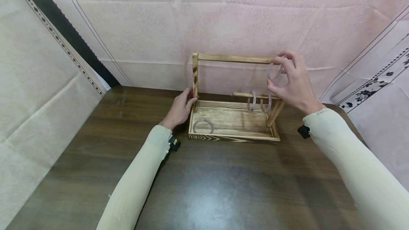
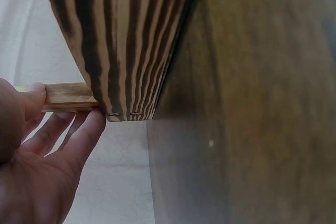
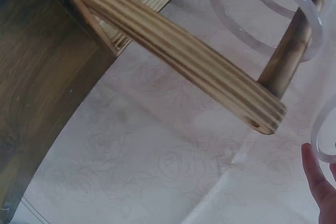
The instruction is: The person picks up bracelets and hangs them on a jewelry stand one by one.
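A wooden display rack [image 1: 233, 58] with a shallow tray base stands before me. My left hand [image 1: 179, 107] grips its left upright post, thumb on one side and fingers on the other, as the left wrist view confirms. Near the right end of the top bar, my right hand [image 1: 297, 81] holds a pale translucent bangle [image 1: 268, 72] between thumb and fingers. Two similar bangles [image 3: 314, 19] hang on the lower dowel [image 1: 241, 94], just below that hand. Another bangle [image 1: 203, 120] lies in the tray's left front corner.
The rack stands near the back of a dark brown wooden table [image 1: 204, 180]. Behind it hangs a pale pink patterned cloth [image 1: 191, 27], with further cloth at both sides. A slanted wooden support [image 3: 178, 51] carries the dowel at the rack's right end.
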Tool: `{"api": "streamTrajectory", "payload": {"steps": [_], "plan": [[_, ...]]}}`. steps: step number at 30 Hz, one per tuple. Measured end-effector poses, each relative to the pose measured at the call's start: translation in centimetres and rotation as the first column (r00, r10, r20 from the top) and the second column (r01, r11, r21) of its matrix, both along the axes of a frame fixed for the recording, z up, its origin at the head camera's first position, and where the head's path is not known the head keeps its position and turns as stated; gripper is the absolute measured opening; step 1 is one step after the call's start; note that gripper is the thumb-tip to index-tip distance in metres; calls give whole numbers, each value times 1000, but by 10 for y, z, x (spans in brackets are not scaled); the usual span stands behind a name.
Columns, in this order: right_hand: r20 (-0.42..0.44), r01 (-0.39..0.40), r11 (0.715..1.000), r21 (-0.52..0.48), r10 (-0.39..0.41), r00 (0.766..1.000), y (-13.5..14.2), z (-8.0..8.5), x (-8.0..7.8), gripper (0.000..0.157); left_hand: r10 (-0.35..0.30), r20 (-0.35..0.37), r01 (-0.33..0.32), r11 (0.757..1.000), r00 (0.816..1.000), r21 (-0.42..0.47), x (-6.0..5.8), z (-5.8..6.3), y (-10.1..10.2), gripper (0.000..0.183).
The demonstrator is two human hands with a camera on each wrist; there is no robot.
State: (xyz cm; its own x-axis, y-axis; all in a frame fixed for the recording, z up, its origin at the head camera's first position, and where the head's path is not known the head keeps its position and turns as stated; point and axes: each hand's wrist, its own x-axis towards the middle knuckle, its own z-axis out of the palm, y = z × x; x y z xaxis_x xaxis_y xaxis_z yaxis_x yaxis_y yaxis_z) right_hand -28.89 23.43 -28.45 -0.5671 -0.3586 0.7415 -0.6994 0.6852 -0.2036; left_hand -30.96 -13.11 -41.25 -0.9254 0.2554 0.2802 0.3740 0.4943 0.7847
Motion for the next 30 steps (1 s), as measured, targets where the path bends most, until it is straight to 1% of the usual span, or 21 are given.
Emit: {"api": "streamTrajectory", "payload": {"steps": [7, 15, 21, 25, 30], "plan": [[4, -12, 1000, -5, 12, 1000, -2, -2, -6, 54, 0, 5, 0, 1000, 1000, -5, 0, -1, -1, 42], [38, -39, 999, -23, 40, 998, -6, 1, -10, 54, 3, 13, -3, 1000, 1000, -8, 2, 2, -2, 40], [49, -44, 999, 5, 44, 998, -9, 2, -14, 53, 3, 10, -3, 1000, 1000, -3, 1, 2, -1, 41], [26, -55, 998, 24, 54, 998, -10, 1, -16, 54, 3, 9, -3, 1000, 1000, -3, 1, 1, 0, 40], [-4, -81, 996, 23, 81, 997, -13, 1, -18, 54, -1, 8, 1, 1000, 1000, 1, 1, 2, 1, 41]]}}
